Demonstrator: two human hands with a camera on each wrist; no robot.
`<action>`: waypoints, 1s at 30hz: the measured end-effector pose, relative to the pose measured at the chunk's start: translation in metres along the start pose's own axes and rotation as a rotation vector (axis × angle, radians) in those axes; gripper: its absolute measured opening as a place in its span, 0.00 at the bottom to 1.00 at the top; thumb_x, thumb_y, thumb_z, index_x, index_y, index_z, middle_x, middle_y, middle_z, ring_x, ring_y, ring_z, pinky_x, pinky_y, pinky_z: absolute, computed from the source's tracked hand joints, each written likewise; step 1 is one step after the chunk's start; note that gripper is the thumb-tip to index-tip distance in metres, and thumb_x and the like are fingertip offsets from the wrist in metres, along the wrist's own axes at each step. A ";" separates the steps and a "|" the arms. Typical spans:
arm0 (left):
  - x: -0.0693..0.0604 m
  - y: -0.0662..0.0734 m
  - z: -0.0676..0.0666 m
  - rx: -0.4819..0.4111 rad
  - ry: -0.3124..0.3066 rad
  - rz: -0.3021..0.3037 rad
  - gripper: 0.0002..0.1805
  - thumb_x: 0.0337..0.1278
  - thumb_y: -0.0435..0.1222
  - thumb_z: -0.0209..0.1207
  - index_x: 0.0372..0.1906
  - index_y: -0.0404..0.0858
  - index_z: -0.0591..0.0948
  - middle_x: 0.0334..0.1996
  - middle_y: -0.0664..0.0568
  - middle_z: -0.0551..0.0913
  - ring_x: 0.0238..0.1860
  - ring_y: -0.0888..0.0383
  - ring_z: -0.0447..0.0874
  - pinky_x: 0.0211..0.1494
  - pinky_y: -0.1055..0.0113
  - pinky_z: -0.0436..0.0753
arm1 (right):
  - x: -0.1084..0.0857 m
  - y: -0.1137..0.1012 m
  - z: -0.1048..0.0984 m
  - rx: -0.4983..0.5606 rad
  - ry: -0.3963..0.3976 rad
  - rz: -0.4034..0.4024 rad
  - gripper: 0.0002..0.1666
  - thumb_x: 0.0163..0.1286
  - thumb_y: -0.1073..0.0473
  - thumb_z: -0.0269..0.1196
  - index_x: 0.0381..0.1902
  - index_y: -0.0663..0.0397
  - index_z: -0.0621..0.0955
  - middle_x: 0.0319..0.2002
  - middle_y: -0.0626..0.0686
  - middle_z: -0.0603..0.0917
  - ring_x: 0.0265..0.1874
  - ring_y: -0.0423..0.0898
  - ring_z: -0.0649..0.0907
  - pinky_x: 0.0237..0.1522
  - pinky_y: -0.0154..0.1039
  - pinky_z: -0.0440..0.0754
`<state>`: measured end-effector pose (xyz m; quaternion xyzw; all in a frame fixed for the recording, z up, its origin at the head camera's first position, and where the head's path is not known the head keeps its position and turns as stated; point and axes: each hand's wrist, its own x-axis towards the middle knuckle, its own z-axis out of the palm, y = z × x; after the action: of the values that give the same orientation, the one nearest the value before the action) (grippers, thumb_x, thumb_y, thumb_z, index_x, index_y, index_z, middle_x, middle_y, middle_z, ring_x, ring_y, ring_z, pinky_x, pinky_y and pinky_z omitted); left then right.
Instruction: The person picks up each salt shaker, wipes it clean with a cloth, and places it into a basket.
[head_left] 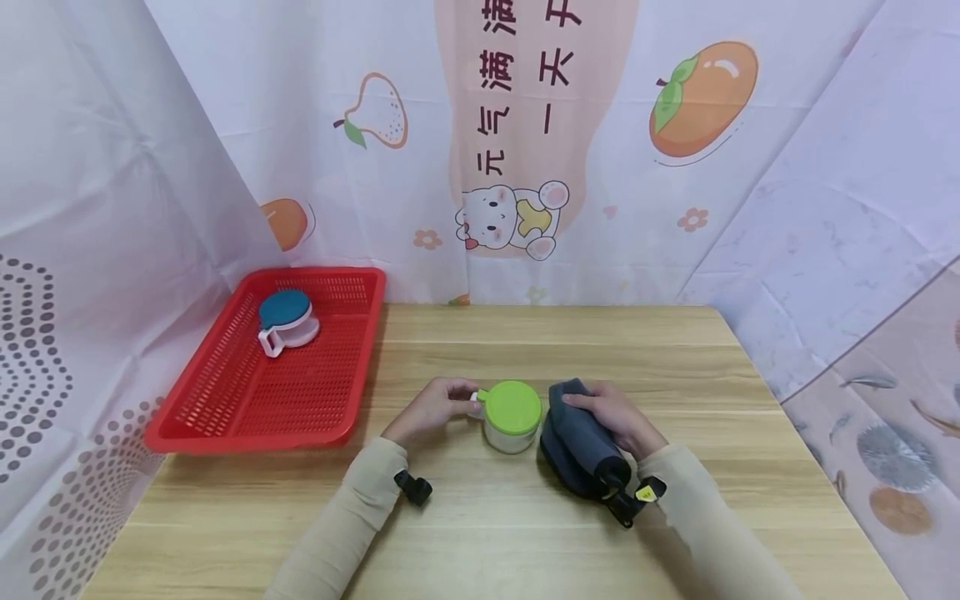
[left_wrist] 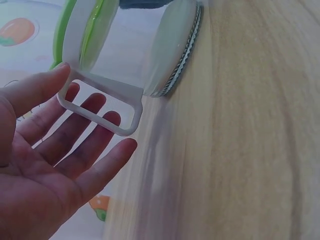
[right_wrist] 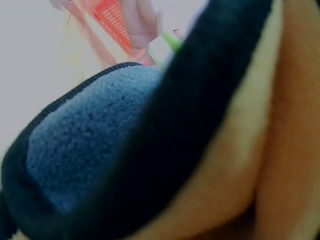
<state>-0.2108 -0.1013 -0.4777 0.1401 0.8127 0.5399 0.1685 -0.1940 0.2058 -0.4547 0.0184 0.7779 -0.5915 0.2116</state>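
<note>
A clear seasoning jar (head_left: 511,421) with a round green lid stands on the table in the middle of the head view. My left hand (head_left: 440,408) is at its white handle (left_wrist: 102,107), thumb on the handle's upper corner and fingertips behind the loop. Just right of the jar, my right hand (head_left: 618,417) grips a folded dark blue-grey cloth (head_left: 581,442), thumb on top. The cloth's lower fold lies on the table. Up close in the right wrist view, its fuzzy blue face (right_wrist: 95,135) with a dark edging hides most of the hand.
On the left stands a red perforated basket (head_left: 300,408). Inside it sits another clear jar (head_left: 288,321) with a blue lid and white handle. A printed curtain (head_left: 420,183) hangs behind the wooden table (head_left: 465,533).
</note>
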 end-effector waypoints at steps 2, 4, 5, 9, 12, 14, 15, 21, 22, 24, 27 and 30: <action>0.000 0.000 0.001 0.005 0.014 0.007 0.17 0.58 0.36 0.64 0.52 0.35 0.83 0.48 0.46 0.85 0.49 0.56 0.78 0.53 0.66 0.78 | -0.002 0.003 0.001 0.002 0.012 -0.014 0.14 0.67 0.54 0.62 0.31 0.63 0.81 0.25 0.47 0.80 0.25 0.40 0.80 0.28 0.34 0.79; 0.001 0.001 0.003 0.011 0.030 0.008 0.16 0.58 0.35 0.64 0.52 0.36 0.83 0.47 0.46 0.85 0.49 0.57 0.78 0.53 0.65 0.78 | -0.003 0.006 0.002 0.008 0.016 -0.011 0.14 0.66 0.55 0.63 0.26 0.59 0.80 0.23 0.46 0.80 0.23 0.40 0.80 0.26 0.33 0.79; 0.001 0.001 0.003 0.014 0.038 0.007 0.16 0.59 0.35 0.64 0.51 0.36 0.83 0.47 0.47 0.85 0.49 0.57 0.78 0.53 0.65 0.78 | -0.004 0.008 0.004 0.018 0.017 -0.004 0.14 0.66 0.55 0.63 0.26 0.59 0.80 0.23 0.46 0.80 0.23 0.40 0.80 0.26 0.33 0.79; 0.002 0.002 0.006 0.028 0.051 0.004 0.15 0.59 0.34 0.63 0.51 0.37 0.84 0.47 0.48 0.85 0.49 0.57 0.79 0.53 0.65 0.78 | -0.005 0.012 0.010 0.066 0.020 0.016 0.17 0.68 0.54 0.62 0.38 0.66 0.81 0.27 0.48 0.81 0.26 0.41 0.81 0.28 0.34 0.80; 0.003 0.002 0.007 0.018 0.033 0.004 0.14 0.60 0.33 0.63 0.50 0.36 0.84 0.45 0.47 0.85 0.46 0.59 0.78 0.50 0.65 0.80 | -0.006 0.013 0.015 0.075 0.022 0.016 0.21 0.68 0.53 0.61 0.45 0.71 0.80 0.28 0.48 0.82 0.27 0.40 0.81 0.29 0.33 0.80; 0.003 0.001 0.007 0.002 0.018 0.003 0.13 0.60 0.32 0.62 0.49 0.35 0.84 0.44 0.47 0.85 0.44 0.60 0.78 0.48 0.65 0.82 | -0.006 0.014 0.018 0.072 0.006 0.009 0.23 0.69 0.53 0.60 0.46 0.71 0.80 0.29 0.47 0.82 0.27 0.40 0.81 0.30 0.33 0.80; 0.004 0.000 0.007 -0.010 0.009 0.002 0.12 0.60 0.32 0.62 0.48 0.34 0.84 0.44 0.46 0.84 0.43 0.61 0.78 0.47 0.64 0.83 | -0.007 0.014 0.020 0.075 0.002 0.009 0.22 0.69 0.53 0.60 0.46 0.71 0.80 0.29 0.47 0.82 0.27 0.39 0.81 0.30 0.33 0.80; 0.004 -0.002 0.006 -0.068 -0.011 -0.039 0.11 0.60 0.30 0.62 0.47 0.36 0.85 0.43 0.49 0.84 0.40 0.63 0.78 0.48 0.62 0.83 | -0.008 0.014 0.025 0.074 -0.037 0.009 0.15 0.71 0.55 0.58 0.36 0.64 0.80 0.25 0.45 0.80 0.25 0.38 0.80 0.28 0.31 0.79; 0.004 -0.001 0.006 -0.072 -0.011 -0.044 0.11 0.59 0.30 0.62 0.47 0.36 0.85 0.42 0.50 0.84 0.40 0.63 0.78 0.48 0.62 0.83 | -0.008 0.014 0.025 0.075 -0.040 0.010 0.14 0.71 0.55 0.58 0.34 0.63 0.80 0.25 0.45 0.80 0.24 0.38 0.80 0.28 0.31 0.78; 0.005 -0.001 0.005 -0.070 -0.011 -0.042 0.11 0.59 0.29 0.62 0.46 0.36 0.85 0.41 0.50 0.84 0.40 0.63 0.78 0.48 0.62 0.83 | -0.007 0.014 0.026 0.075 -0.041 0.009 0.14 0.71 0.55 0.58 0.32 0.61 0.80 0.24 0.45 0.80 0.24 0.38 0.80 0.28 0.31 0.78; 0.005 -0.001 0.004 -0.053 -0.015 -0.033 0.10 0.59 0.30 0.62 0.46 0.36 0.85 0.39 0.51 0.85 0.39 0.63 0.78 0.46 0.63 0.83 | -0.007 0.014 0.026 0.066 -0.034 -0.001 0.14 0.72 0.55 0.58 0.32 0.61 0.79 0.25 0.45 0.79 0.24 0.38 0.79 0.28 0.31 0.78; 0.005 0.000 0.003 -0.040 -0.020 -0.033 0.10 0.59 0.30 0.62 0.45 0.37 0.86 0.39 0.52 0.85 0.38 0.63 0.78 0.44 0.63 0.82 | -0.005 0.013 0.026 0.039 -0.016 -0.004 0.15 0.71 0.55 0.58 0.33 0.63 0.80 0.25 0.45 0.79 0.25 0.38 0.79 0.28 0.32 0.77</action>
<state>-0.2144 -0.0967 -0.4798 0.1284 0.8023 0.5518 0.1882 -0.1779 0.1865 -0.4703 0.0162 0.7647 -0.6069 0.2159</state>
